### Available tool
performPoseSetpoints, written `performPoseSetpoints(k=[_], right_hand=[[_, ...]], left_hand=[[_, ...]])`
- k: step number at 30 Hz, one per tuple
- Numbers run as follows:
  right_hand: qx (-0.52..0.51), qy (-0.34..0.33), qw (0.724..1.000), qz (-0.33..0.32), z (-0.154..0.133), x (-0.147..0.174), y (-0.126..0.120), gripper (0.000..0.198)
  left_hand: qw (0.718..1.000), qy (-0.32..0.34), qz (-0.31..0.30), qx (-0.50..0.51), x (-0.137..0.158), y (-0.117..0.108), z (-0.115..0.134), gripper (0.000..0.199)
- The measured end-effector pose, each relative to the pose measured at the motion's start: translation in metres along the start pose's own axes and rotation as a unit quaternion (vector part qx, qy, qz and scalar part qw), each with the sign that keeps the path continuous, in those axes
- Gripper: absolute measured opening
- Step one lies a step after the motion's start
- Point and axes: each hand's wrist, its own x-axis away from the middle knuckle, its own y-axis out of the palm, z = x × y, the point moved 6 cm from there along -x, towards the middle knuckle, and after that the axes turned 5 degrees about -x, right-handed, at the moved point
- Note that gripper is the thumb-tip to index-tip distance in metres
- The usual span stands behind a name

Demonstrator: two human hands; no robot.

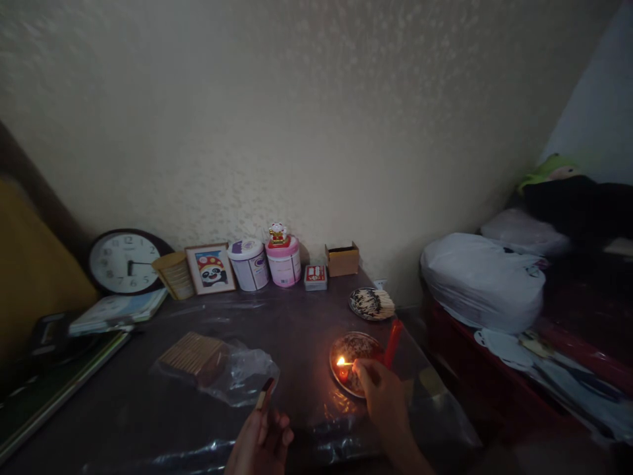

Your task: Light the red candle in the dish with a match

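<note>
Two bare hands work over a dim bench [297, 330]. The right hand [378, 389] pinches a burning match [345, 362] over a small metal dish [355, 363], beside a red candle [392, 343]. The left hand [262, 439] holds a matchbox [264, 394] in a closed grip. The flame could scorch fingertips or catch the plastic sheeting nearby. A clock [126, 262], tins and a picture line the textured wall.

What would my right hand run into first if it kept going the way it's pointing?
Probably the small flame at the match tip, over the round dish; the right hand points left and away. Depth is unclear.
</note>
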Motion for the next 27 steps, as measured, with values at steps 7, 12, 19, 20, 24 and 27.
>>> performPoseSetpoints(k=[7, 12, 19, 20, 24, 27], right_hand=[[0.012, 0.000, 1.000, 0.008, 0.0007, -0.0015, -0.0008, 0.024], [0.018, -0.002, 1.000, -0.001, 0.0011, -0.0018, 0.0006, 0.023], [0.016, -0.009, 1.000, -0.005, -0.0025, -0.0015, -0.0013, 0.024], [0.015, -0.012, 1.000, -0.005, -0.0029, -0.0017, -0.0017, 0.025], [0.013, -0.019, 1.000, 0.007, -0.0023, -0.0028, -0.0041, 0.026], [0.013, -0.021, 1.000, 0.014, -0.0022, -0.0028, -0.0054, 0.026]], left_hand=[[1.000, -0.001, 0.001, 0.009, 0.0029, 0.0034, 0.0020, 0.021], [1.000, -0.012, 0.012, 0.014, 0.0018, 0.0010, -0.0005, 0.020], [1.000, -0.013, 0.006, 0.011, 0.0028, 0.0005, 0.0016, 0.018], [1.000, -0.016, 0.004, 0.008, 0.0031, 0.0011, 0.0020, 0.021], [1.000, -0.026, -0.002, 0.012, 0.0043, 0.0025, 0.0025, 0.028], [0.999, -0.026, -0.001, 0.019, 0.0048, 0.0026, 0.0021, 0.027]])
